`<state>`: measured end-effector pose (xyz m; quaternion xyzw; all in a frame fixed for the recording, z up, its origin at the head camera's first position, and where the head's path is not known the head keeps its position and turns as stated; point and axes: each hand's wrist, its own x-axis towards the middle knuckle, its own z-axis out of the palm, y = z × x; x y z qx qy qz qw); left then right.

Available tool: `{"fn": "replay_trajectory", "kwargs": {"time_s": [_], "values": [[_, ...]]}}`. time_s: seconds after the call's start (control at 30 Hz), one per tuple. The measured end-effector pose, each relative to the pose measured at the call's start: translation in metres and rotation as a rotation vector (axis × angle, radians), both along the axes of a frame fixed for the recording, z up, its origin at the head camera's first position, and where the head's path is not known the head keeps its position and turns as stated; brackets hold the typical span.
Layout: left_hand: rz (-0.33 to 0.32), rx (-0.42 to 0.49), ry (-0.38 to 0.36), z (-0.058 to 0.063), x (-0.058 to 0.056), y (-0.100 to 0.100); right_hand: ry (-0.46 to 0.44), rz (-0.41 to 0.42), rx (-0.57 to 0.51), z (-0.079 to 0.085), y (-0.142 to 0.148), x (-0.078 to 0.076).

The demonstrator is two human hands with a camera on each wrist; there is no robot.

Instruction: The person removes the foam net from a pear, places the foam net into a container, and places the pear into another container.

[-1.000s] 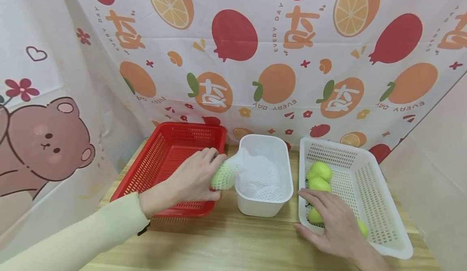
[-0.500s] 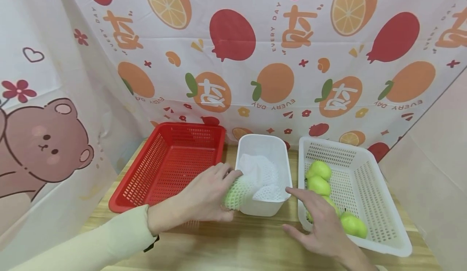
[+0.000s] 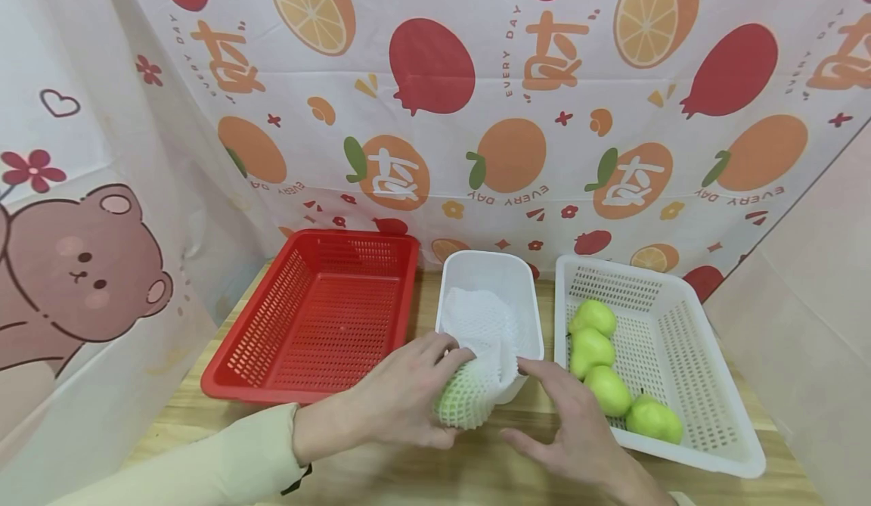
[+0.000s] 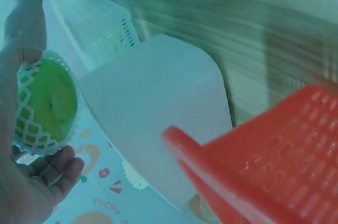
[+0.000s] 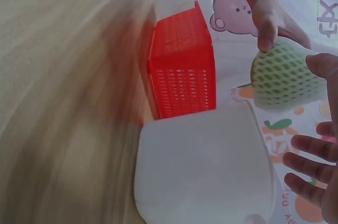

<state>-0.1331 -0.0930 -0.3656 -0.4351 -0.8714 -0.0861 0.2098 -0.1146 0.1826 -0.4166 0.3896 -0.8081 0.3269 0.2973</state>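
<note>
In the head view my left hand (image 3: 404, 392) grips a green pear (image 3: 452, 400) in a white foam net sleeve (image 3: 486, 385), above the front rim of the white bin (image 3: 486, 268). The sleeve's loose end points toward my right hand (image 3: 574, 430). That hand is spread, its fingertips right at the sleeve's edge. The left wrist view shows the pear's bare end (image 4: 57, 105) poking out of the net, with fingers around it. In the right wrist view the netted pear (image 5: 285, 78) is beside my right thumb. More foam net sleeves (image 3: 476, 313) lie in the bin.
On the left of the wooden table (image 3: 422, 476) stands a red slotted basket (image 3: 252, 324) with nothing seen in it. A white slotted basket (image 3: 721, 385) on the right holds several green pears (image 3: 592, 351) along its left side. A fruit-printed cloth (image 3: 435, 158) hangs behind.
My left hand has carried the netted pear right and toward me, from beside the red basket to the bin's front. My right hand has moved left, off the white basket, toward the pear.
</note>
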Motion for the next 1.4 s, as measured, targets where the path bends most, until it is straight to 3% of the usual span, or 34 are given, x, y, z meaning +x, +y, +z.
{"fn": "replay_trajectory", "kwargs": {"time_s": [0.3,0.47,0.73,1.13,1.4], "values": [[-0.014,0.009,-0.021,-0.005,0.005,0.003,0.02,0.056,-0.037,-0.01,-0.008,-0.002],[-0.05,0.042,0.01,-0.006,0.006,0.005,0.014,0.107,-0.075,-0.016,-0.014,-0.004],[-0.067,0.053,0.025,-0.005,0.007,0.006,0.036,0.1,-0.096,-0.022,-0.02,-0.005],[-0.102,0.08,0.034,-0.005,0.007,0.009,-0.1,0.151,-0.121,-0.02,-0.029,-0.003],[-0.107,0.072,0.044,-0.006,0.007,0.011,-0.187,0.135,-0.16,-0.021,-0.032,0.001]]}}
